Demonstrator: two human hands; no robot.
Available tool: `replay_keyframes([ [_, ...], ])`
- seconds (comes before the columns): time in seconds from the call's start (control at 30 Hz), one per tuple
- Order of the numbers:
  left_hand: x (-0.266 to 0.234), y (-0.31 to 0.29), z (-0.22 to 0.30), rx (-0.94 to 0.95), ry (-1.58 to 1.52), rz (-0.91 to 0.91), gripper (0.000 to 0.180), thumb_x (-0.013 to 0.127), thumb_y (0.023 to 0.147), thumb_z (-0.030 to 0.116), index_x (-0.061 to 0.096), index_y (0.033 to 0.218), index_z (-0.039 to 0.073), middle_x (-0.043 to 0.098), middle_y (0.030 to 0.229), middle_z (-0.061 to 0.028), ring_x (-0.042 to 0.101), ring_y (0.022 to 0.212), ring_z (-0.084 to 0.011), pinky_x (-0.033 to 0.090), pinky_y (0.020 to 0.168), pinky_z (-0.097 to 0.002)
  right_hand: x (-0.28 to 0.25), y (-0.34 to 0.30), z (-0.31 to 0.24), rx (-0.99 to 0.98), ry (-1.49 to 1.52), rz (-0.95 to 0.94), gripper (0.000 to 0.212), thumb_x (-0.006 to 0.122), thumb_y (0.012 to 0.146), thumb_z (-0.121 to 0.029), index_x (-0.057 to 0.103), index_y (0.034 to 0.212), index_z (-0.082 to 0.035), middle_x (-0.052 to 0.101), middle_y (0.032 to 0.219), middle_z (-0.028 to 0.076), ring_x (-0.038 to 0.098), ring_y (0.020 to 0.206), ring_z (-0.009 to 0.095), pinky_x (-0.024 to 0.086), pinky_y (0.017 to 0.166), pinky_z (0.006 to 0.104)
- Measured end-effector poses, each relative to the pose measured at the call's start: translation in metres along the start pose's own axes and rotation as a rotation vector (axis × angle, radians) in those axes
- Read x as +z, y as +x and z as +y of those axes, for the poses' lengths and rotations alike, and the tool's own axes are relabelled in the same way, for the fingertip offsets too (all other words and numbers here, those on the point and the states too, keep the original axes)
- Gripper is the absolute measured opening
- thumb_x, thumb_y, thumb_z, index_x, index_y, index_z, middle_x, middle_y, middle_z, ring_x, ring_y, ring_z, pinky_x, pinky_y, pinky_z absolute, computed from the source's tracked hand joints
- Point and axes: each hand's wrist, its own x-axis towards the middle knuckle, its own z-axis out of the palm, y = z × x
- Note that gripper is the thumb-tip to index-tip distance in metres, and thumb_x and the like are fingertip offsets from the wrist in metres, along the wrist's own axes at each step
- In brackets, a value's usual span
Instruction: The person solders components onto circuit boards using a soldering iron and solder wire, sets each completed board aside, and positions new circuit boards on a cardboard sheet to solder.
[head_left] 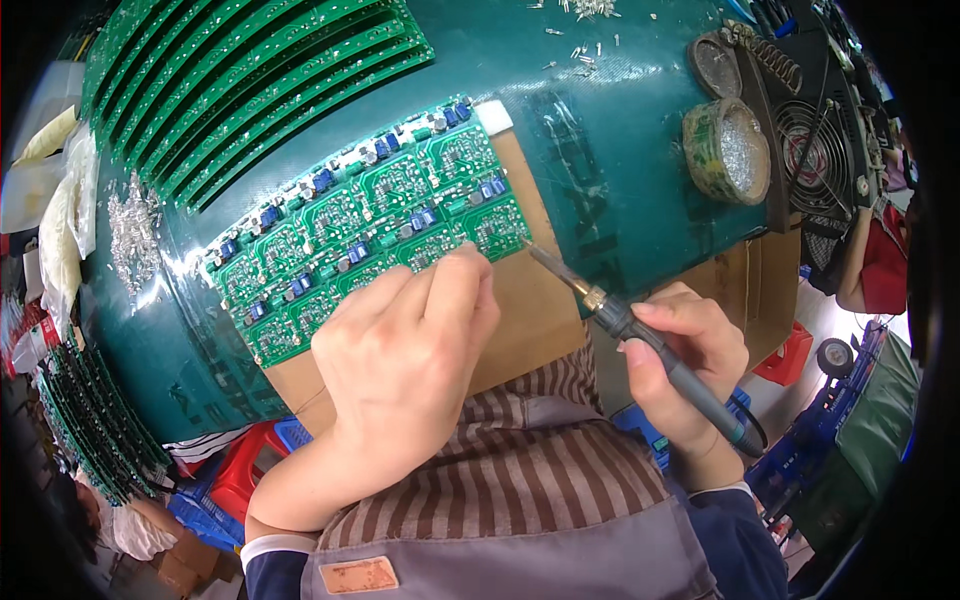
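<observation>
A green circuit board panel (335,215), filled with small parts and rows of blue components, lies on a piece of brown cardboard (530,300). My right hand (705,350) grips a soldering iron (618,318) by its dark handle. The iron's tip points at the panel's right edge, and I cannot tell whether it touches. Over the panel's near edge, my left hand (400,345) is closed with the fingertips pinched near the same right end. Whatever those fingers hold, if anything, is hidden.
Stacked green boards (260,80) stand at the far left, beside a heap of small silvery parts (133,232). More boards (95,425) stand lower left. At right are a round pot of silvery material (728,150), a coiled iron holder (765,55) and a fan (808,150).
</observation>
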Motion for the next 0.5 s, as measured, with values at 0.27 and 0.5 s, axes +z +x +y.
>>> replay_keyframes([
  [0.27,-0.0009,0.0042,-0.0012,0.029,0.004,-0.008,0.017,0.074,0.071,0.003,0.060,0.077,0.011,0.055,0.060,-0.0006,0.052,0.052,-0.0163,0.041,0.044,-0.0309,0.0015,0.0059,0.0020,0.007,-0.010,-0.058,0.027,0.072,0.078,0.003,0.064,0.104,0.003,0.066,0.079,0.011,0.063,0.067,0.015,0.049,0.062,0.0266],
  [0.5,-0.0021,0.0044,-0.0016,-0.023,-0.082,-0.052,0.014,0.078,0.073,0.006,0.072,0.084,0.011,0.060,0.063,-0.0046,0.055,0.053,-0.0208,0.042,0.048,-0.0337,0.0008,0.0047,0.0007,0.070,-0.004,-0.038,0.028,0.073,0.077,0.003,0.064,0.103,0.002,0.067,0.080,0.011,0.064,0.068,0.015,0.049,0.062,0.0268],
])
